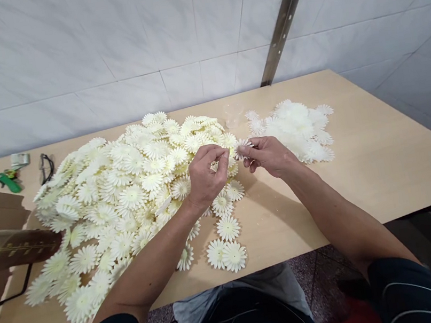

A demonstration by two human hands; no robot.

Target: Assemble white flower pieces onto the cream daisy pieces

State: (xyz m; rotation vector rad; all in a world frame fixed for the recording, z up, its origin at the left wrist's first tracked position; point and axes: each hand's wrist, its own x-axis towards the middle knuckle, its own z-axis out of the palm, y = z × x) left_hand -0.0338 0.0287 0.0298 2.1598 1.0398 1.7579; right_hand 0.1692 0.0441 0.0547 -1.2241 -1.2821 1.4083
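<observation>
Head view.

- Tabletop: pale wood, set against a white tiled wall.
- Right hand: at centre, fingers pinched on a single flower piece, held just above the tabletop at 9 o'clock of the hand.
- Left hand: just beside the flower piece, at its 8 o'clock; fingertips drawn together. Whether anything sits between them cannot be told.
- Large heap of cream daisy-shaped pieces: at 9 o'clock of the hands, with loose ones spilling toward 6 o'clock.
- Smaller pile: at 2 o'clock of the right hand.
- Green tool and spectacles: far left, at 10 o'clock.
- Metal strip: leaning on the wall, at 12 o'clock.
</observation>
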